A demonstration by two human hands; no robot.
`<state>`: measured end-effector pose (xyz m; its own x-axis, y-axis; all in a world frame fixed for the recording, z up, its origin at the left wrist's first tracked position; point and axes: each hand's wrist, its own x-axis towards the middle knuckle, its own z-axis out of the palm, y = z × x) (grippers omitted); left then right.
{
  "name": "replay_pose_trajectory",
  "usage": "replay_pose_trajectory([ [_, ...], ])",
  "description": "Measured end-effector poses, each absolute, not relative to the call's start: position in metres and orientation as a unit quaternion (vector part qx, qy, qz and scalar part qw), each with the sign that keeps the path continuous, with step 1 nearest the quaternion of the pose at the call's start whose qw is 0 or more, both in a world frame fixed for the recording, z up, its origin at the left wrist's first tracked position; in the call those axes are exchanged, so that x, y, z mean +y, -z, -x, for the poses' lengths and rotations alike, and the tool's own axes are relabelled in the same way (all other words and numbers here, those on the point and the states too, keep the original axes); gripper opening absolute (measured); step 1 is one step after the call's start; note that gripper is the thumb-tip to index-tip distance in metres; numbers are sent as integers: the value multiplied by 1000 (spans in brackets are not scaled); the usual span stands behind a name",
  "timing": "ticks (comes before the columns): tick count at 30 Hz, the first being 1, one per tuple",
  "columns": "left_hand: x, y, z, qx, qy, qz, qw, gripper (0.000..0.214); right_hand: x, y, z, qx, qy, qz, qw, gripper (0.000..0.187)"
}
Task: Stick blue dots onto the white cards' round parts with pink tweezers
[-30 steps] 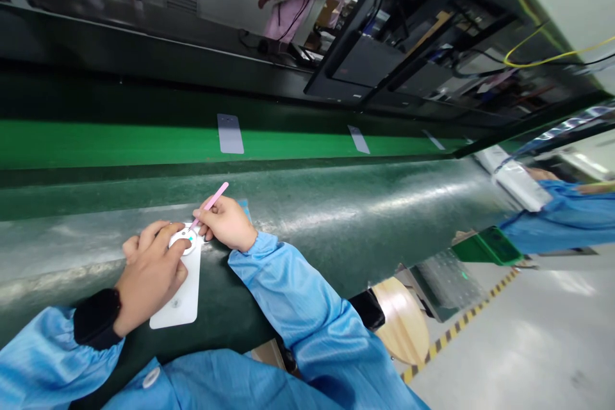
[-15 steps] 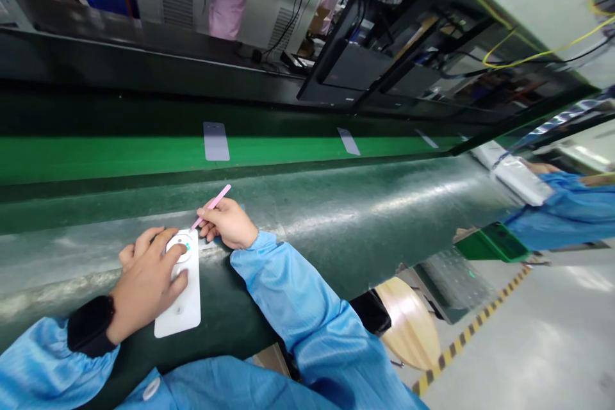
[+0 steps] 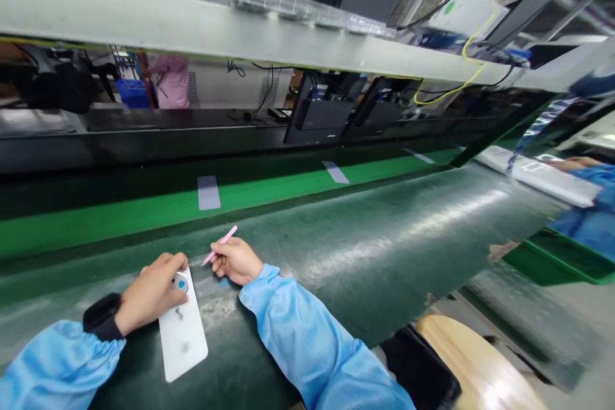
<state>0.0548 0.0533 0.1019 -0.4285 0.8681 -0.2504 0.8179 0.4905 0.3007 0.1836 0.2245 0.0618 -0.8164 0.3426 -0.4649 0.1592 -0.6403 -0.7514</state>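
Note:
A white rectangular plate with rounded corners [image 3: 186, 346] lies on the green bench. Over its upper end is my left hand [image 3: 151, 289], thumb and fingers closed around the edge of a small round disc [image 3: 180, 283] with a blue dot. Whether the disc is raised off the plate or part of it, I cannot tell. Just below the disc, small dark marks show on the plate. To the right, my right hand [image 3: 237, 261] pinches pink tweezers [image 3: 221, 245], their tip pointing down-left, apart from the plate. A small blue scrap [image 3: 225, 282] lies below that hand.
Beyond the bench runs a bright green belt [image 3: 259, 192] carrying several grey plates [image 3: 209, 193]. Monitors [image 3: 319, 109] stand behind it under a white shelf beam [image 3: 192, 32]. At right are a co-worker's blue sleeve [image 3: 589, 176], a green bin [image 3: 557, 256] and a wooden stool [image 3: 475, 359].
The view has tilted up, showing the shelf beam. My left fingers have shifted from lying across the plate to closing around the disc. The tweezers' tip has moved away from the plate.

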Motion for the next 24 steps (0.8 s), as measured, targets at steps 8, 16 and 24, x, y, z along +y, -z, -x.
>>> replay_pose_trajectory([
  [8, 120, -173, 100, 866, -69, -494, 23, 26, 222, -49, -175, -412, -869, 268, 50, 45],
  [16, 212, -137, 107, 882, -56, -468, -17, 44, 216, -50, -172, -409, -864, 292, 35, 46],
  [24, 263, -83, 38, 904, -20, -419, 84, 46, 218, -36, -179, -400, -876, 265, 56, 49],
])
